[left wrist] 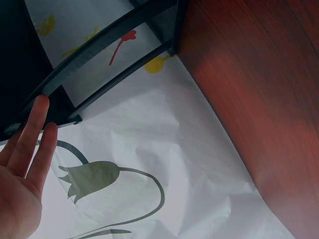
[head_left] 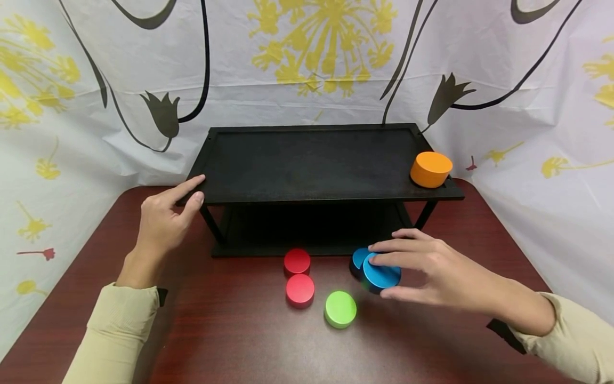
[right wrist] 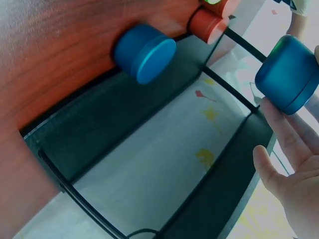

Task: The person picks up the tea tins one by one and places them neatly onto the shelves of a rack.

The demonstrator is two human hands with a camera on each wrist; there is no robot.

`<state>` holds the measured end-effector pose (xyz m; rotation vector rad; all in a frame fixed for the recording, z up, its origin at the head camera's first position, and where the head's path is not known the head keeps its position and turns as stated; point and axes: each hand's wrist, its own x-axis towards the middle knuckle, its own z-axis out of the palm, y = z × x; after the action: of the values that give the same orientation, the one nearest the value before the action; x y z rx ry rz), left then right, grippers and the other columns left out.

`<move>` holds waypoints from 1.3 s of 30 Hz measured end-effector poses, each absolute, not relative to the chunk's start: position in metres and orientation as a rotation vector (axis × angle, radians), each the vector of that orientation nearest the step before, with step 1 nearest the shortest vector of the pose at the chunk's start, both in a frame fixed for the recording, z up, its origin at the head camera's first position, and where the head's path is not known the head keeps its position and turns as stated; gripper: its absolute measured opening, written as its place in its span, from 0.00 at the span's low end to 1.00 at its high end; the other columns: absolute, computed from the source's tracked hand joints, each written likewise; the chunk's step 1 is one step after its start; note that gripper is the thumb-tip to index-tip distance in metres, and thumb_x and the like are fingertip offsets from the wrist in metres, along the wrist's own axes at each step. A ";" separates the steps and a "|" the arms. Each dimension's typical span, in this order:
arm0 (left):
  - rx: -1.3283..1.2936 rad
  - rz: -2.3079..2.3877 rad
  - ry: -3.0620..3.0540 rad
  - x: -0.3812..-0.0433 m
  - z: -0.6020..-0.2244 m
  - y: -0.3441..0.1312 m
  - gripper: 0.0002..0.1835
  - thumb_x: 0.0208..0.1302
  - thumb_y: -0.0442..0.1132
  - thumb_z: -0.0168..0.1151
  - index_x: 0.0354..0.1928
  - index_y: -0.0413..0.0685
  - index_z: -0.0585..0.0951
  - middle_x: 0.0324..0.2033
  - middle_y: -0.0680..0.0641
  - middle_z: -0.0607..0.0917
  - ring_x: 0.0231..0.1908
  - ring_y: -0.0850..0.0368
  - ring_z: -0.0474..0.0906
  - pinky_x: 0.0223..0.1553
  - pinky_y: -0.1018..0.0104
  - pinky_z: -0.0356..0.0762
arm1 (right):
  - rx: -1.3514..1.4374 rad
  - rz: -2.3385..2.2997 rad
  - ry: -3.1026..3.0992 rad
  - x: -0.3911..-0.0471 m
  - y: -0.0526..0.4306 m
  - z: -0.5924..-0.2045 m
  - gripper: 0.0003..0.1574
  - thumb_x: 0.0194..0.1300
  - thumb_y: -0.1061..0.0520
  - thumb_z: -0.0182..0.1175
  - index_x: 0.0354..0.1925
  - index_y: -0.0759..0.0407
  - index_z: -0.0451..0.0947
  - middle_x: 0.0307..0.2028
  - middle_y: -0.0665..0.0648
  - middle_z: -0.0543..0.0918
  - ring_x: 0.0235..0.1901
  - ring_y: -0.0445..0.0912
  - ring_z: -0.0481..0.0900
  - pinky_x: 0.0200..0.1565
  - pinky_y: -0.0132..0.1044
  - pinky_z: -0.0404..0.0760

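My right hand (head_left: 422, 269) pinches a blue round container (head_left: 382, 273) between thumb and fingertips. It is raised off the table in the right wrist view. A second blue container (right wrist: 144, 54) stands on the table at the black shelf's front edge, partly hidden behind the held one in the head view. My left hand (head_left: 165, 221) rests with fairly straight fingers at the left front corner of the black two-tier shelf (head_left: 307, 165). In the left wrist view its fingers (left wrist: 37, 122) touch the shelf's side edge.
On the shelf's top right corner stands an orange container (head_left: 430, 169). Two red containers (head_left: 300, 291) sit on the table in front of the shelf, with a green container (head_left: 340, 309) to their right. A patterned white sheet (head_left: 307, 64) hangs behind and at both sides.
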<state>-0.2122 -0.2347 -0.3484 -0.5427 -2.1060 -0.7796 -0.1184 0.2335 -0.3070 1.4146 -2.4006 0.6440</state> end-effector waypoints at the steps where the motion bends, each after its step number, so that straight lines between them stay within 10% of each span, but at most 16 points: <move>1: -0.544 -0.779 -2.105 -0.212 -0.348 -0.235 0.17 0.65 0.41 0.62 0.54 0.48 0.87 0.46 0.45 0.88 0.31 0.49 0.83 0.35 0.68 0.68 | 1.408 0.651 -2.408 -0.119 0.234 -0.305 0.31 0.54 0.43 0.75 0.53 0.53 0.84 0.52 0.50 0.85 0.51 0.45 0.81 0.65 0.33 0.62; 29: -0.560 -0.768 -2.104 -0.213 -0.350 -0.235 0.17 0.66 0.43 0.61 0.54 0.48 0.86 0.45 0.44 0.88 0.24 0.57 0.72 0.31 0.67 0.64 | 1.336 0.732 -2.169 -0.166 0.242 -0.249 0.33 0.60 0.35 0.66 0.46 0.61 0.87 0.45 0.59 0.87 0.55 0.40 0.79 0.65 0.34 0.66; 35: -0.561 -0.769 -2.107 -0.212 -0.349 -0.236 0.17 0.67 0.44 0.61 0.54 0.48 0.86 0.46 0.44 0.88 0.25 0.53 0.77 0.32 0.67 0.65 | 1.332 0.762 -2.166 -0.174 0.241 -0.241 0.33 0.60 0.35 0.66 0.46 0.63 0.87 0.46 0.60 0.87 0.51 0.43 0.78 0.48 0.25 0.75; 39: -0.565 -0.766 -2.120 -0.211 -0.347 -0.236 0.18 0.67 0.43 0.60 0.55 0.49 0.86 0.47 0.44 0.88 0.28 0.51 0.80 0.34 0.68 0.66 | 1.328 0.768 -2.158 -0.181 0.243 -0.238 0.34 0.59 0.36 0.67 0.46 0.65 0.86 0.45 0.62 0.87 0.50 0.40 0.79 0.59 0.31 0.69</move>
<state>-0.2113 -0.2359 -0.3474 -0.5651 -2.1195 -0.7657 -0.1810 0.2425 -0.2382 1.3284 -2.1585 0.7683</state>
